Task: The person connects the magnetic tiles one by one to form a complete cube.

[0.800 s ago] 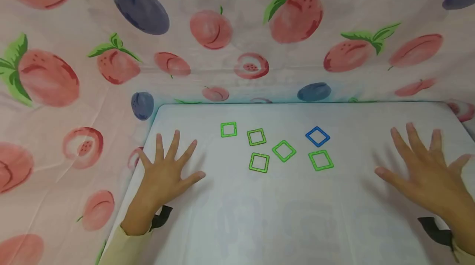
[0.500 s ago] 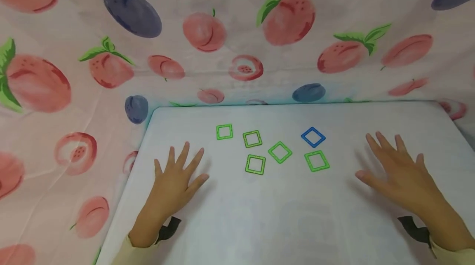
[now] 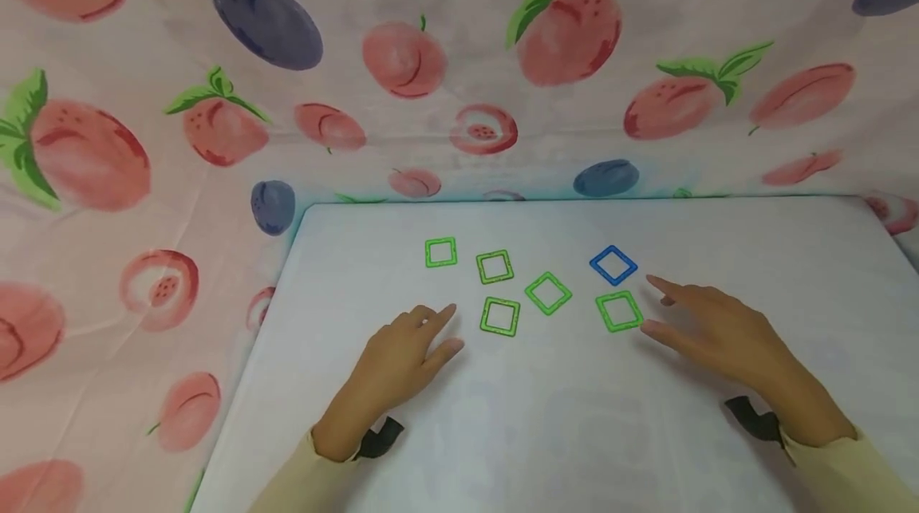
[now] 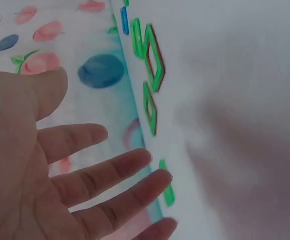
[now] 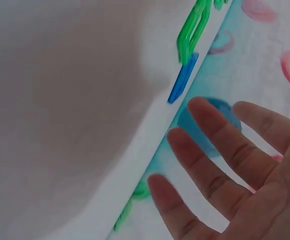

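Frames [image 3: 560,304], hollow squares (five green, one blue); left hand [image 3: 400,360], right hand [image 3: 723,334] empty, fingers apart; right thumb contact with green frame [image 3: 603,313] unclear.

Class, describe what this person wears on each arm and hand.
The left sleeve and right sleeve are long and pale cream. A black strap-like piece shows beside each sleeve's end. The left hand and right hand wear no gloves.

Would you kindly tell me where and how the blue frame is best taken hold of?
I'd probably pinch the blue frame by its right corner, coming from the right: it lies flat, turned like a diamond, so that corner points outward, while a green frame sits close below.
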A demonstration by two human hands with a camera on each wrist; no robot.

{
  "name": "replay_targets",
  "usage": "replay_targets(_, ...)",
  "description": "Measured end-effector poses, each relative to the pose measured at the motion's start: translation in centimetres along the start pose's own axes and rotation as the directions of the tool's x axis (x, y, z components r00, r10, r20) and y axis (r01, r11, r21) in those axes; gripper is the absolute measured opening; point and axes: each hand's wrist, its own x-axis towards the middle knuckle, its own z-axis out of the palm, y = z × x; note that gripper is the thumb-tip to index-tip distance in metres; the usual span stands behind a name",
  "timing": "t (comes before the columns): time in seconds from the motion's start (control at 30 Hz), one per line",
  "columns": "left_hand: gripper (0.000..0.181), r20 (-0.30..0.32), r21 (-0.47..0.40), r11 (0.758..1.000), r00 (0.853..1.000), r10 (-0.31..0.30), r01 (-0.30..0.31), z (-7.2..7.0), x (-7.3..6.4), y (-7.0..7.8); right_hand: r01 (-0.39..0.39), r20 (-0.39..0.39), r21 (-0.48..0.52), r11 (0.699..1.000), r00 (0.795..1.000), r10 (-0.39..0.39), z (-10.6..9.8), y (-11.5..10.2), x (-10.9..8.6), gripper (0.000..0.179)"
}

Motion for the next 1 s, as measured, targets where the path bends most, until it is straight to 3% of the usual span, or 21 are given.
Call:
replay_targets(0.1, 0.058, 0.031, -0.112, 0.994, 0.999, -0.011, 0.014, 1.3, 0.8, 0.4, 0.076, -0.016, 0.031, 0.997, 0.997, -0.075, 0.4, -0.3, 1.1, 0.076)
replay_targets(0.23, 0.059, 0.052, -0.251, 0.967, 0.998, -0.019, 0.032, 2.6, 2.0, 0.8, 0.167, -0.02, 0.081, 0.983, 0.986, -0.166, 1.0, -0.1, 2.7, 0.061)
replay_targets(0.43, 0.06, 0.049, -0.365, 0.931, 0.999, -0.007, 0.025, 3.6, 3.2, 1.3, 0.227, 0.013, 0.151, 0.962, 0.973, -0.232, 1.8, 0.4, 4.3, 0.05)
replay_targets(0.7, 0.058, 0.049, -0.373, 0.927, 0.999, -0.018, 0.035, 4.1, 4.8, 0.7, 0.202, 0.117, 0.18, 0.963, 0.967, -0.225, 2.1, 0.4, 5.7, 0.059)
replay_targets(1.0, 0.058, 0.152, -0.358, 0.929, 0.988, -0.04, 0.092, 4.1, 6.9, 0.8, 0.121, 0.159, 0.172, 0.978, 0.976, -0.148, 2.3, 0.2, 6.2, 0.065)
